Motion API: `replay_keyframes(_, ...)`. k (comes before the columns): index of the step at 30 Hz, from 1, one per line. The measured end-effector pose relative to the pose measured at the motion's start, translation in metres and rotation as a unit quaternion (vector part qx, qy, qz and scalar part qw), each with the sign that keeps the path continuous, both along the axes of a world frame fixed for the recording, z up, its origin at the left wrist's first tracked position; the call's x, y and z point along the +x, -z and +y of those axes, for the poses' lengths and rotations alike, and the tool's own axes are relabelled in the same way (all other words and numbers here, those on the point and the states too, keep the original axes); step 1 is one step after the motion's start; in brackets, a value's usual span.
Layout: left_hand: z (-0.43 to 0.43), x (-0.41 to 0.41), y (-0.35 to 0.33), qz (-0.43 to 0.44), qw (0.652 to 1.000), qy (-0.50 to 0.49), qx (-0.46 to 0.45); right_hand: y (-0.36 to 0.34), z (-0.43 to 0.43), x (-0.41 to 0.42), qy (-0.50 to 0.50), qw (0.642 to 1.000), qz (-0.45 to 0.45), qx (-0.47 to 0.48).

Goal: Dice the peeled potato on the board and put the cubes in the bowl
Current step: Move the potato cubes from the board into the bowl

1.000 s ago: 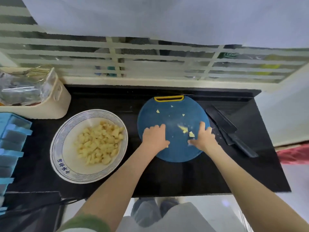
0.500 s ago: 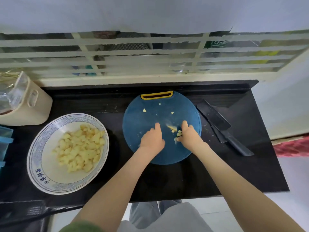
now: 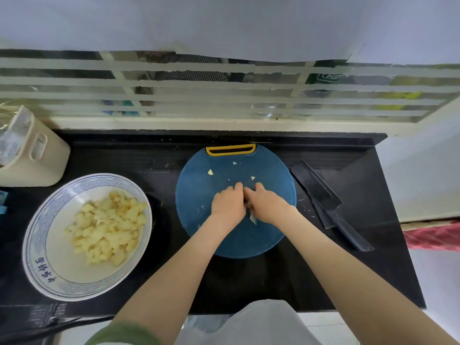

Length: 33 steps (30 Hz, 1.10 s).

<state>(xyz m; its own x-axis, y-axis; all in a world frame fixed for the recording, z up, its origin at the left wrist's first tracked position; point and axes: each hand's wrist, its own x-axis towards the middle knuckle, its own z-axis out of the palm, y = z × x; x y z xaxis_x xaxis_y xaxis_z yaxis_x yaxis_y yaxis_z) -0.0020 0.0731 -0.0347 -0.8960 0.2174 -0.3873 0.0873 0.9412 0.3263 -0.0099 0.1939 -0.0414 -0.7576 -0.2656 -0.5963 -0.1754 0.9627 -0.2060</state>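
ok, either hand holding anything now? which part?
Cannot tell: left hand and right hand meet, curled, on the cutting board; whatever sits between them is hidden. One potato piece shows below them. The knife lies unheld.

Round blue board [image 3: 199, 192] bearing scattered potato scraps [image 3: 210, 172]; at left, a blue-rimmed white bowl [image 3: 34, 235] holding pale diced cubes [image 3: 107, 225].

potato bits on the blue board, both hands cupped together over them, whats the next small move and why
Probably scoop up the gathered bits and carry them left to the bowl. The left hand and right hand meet on the board, the knife lies aside on the counter, and the bowl already holds a heap of cubes. Stray bits farther back need another sweep.
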Motion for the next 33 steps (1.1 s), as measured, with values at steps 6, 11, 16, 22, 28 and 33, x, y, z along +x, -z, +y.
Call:
replay_keyframes(6, -0.015, 0.003, -0.006, -0.044, 0.998, -0.018, 0.029, 0.000, -0.005, 0.002, 0.051, 0.999, 0.007, 0.013)
replay_keyframes(11, -0.031, 0.010, -0.014, -0.056, 0.997, -0.044, 0.036, 0.001, -0.008, 0.013, 0.046, 0.998, 0.044, 0.026)
replay_keyframes(16, -0.051, 0.021, -0.022, -0.036, 0.996, -0.069, 0.038, 0.001, -0.014, 0.020, 0.053, 0.997, 0.057, -0.006)
replay_keyframes(22, -0.086, 0.035, -0.043, 0.036, 0.989, -0.123, 0.077, -0.026, -0.049, 0.021, 0.247, 0.940, 0.101, -0.211)
replay_keyframes(28, -0.153, 0.051, -0.070, 0.210, 0.951, -0.215, 0.067, -0.068, -0.147, 0.023, 0.189, 0.913, 0.085, -0.351)
replay_keyframes(33, -0.225, 0.064, -0.074, 0.081, 0.948, -0.304, 0.035, -0.071, -0.220, 0.031, 0.092, 0.928, 0.032, -0.360)
